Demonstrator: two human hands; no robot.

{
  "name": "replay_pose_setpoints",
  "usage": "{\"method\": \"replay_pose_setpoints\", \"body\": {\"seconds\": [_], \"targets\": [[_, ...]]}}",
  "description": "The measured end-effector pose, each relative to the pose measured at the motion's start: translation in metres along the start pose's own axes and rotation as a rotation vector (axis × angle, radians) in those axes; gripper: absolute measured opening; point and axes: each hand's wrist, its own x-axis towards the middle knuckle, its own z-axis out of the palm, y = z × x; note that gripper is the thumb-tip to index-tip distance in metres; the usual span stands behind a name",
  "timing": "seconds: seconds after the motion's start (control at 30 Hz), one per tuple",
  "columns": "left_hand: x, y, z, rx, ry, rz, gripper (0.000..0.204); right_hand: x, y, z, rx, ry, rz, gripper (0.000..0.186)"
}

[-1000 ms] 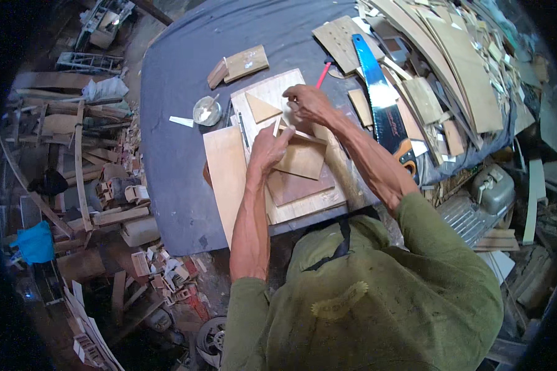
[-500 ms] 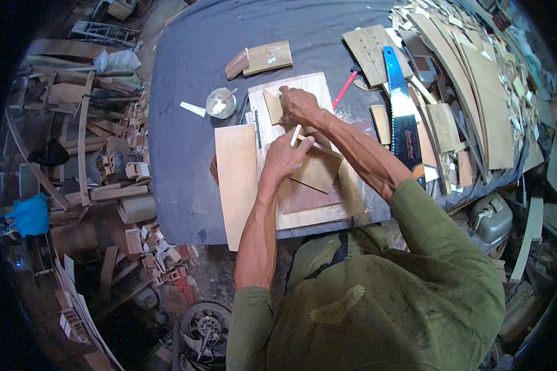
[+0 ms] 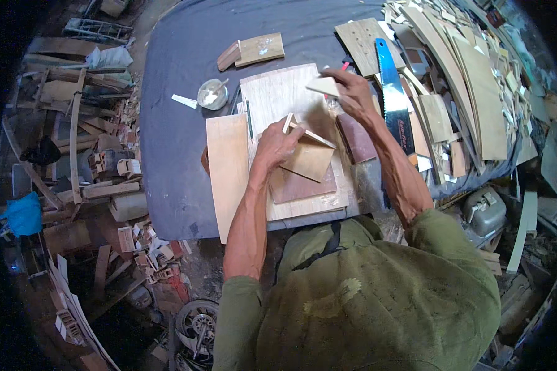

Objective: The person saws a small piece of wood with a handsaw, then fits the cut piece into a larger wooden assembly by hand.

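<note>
My left hand is closed on a small wooden assembly, made of thin panels joined at an angle. It rests over a reddish-brown board, which lies on a larger pale board. My right hand grips a small pale wood piece, lifted near the far right corner of the pale board. That piece is slightly blurred. Left of the assembly lies a long light plank, with a thin dark pencil-like stick beside it.
A tub of white paste with a stick in it stands at the left, near a white strip. A handsaw lies at the right before piled wood offcuts. Another reddish board sits near my right forearm. Joined blocks lie farther back.
My right hand has lifted the pale wood piece off the board and moved right with it. My left hand still holds the assembly. The view has shifted slightly.
</note>
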Motion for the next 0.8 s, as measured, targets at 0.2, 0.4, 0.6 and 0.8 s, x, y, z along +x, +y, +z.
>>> {"method": "replay_pose_setpoints", "body": {"seconds": [0.2, 0.4, 0.6, 0.8], "targets": [[0.001, 0.001, -0.002, 0.019, 0.006, 0.006, 0.047, -0.080, -0.033, -0.045, 0.429, -0.023, 0.268, 0.040], [-0.002, 0.007, -0.002, -0.014, 0.002, -0.008, 0.047, -0.148, -0.060, -0.011, 0.135, -0.011, 0.096, 0.044], [0.002, 0.004, -0.002, 0.002, -0.008, 0.011, 0.050, -0.167, -0.065, 0.040, -0.006, -0.055, -0.017, 0.039], [-0.002, 0.011, -0.005, 0.050, -0.026, -0.042, 0.048, -0.178, -0.059, 0.068, -0.175, -0.064, -0.067, 0.035]]}}
